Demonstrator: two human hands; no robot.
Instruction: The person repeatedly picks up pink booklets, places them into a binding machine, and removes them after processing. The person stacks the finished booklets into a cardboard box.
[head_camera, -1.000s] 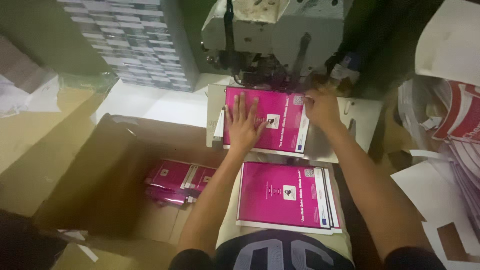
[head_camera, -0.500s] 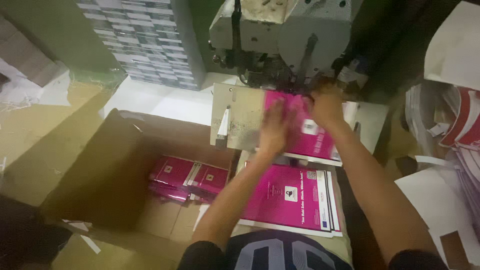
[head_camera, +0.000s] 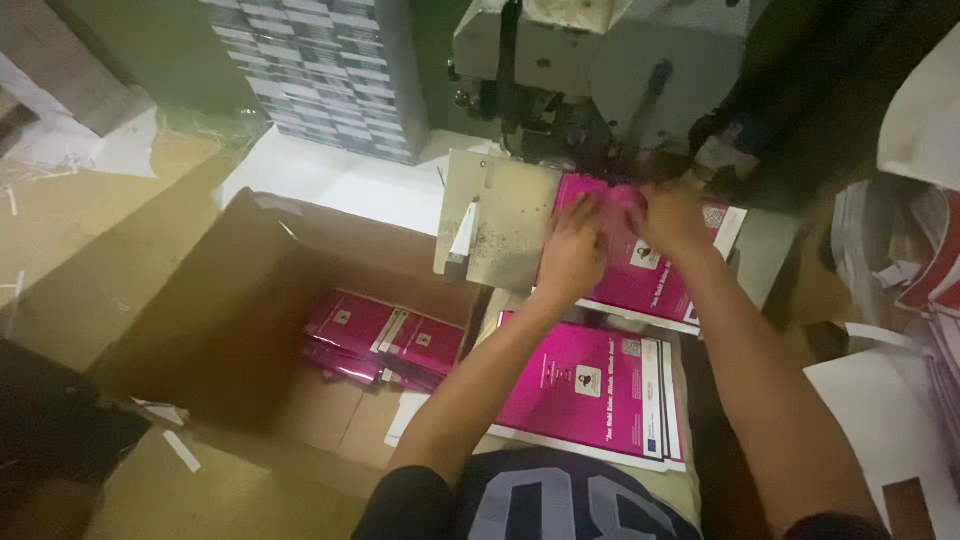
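Observation:
A magenta printed sheet (head_camera: 655, 285) lies on the metal plate (head_camera: 505, 225) of a grey machine (head_camera: 600, 70). My left hand (head_camera: 572, 250) presses flat on the sheet's left part. At the sheet's top edge, under the machine head, my right hand (head_camera: 665, 218) pinches the sheet. A stack of the same magenta sheets (head_camera: 590, 385) lies nearer to me, between my forearms.
An open cardboard box (head_camera: 230, 330) at the left holds several magenta packets (head_camera: 385, 340). A tall stack of printed sheets (head_camera: 320, 70) stands at the back. White and red paper (head_camera: 920, 270) is piled at the right. Paper scraps lie on the brown floor.
The magenta sheet has slid to the right across the plate, leaving the plate's left part bare. Both hands moved with it toward the machine head and closer together.

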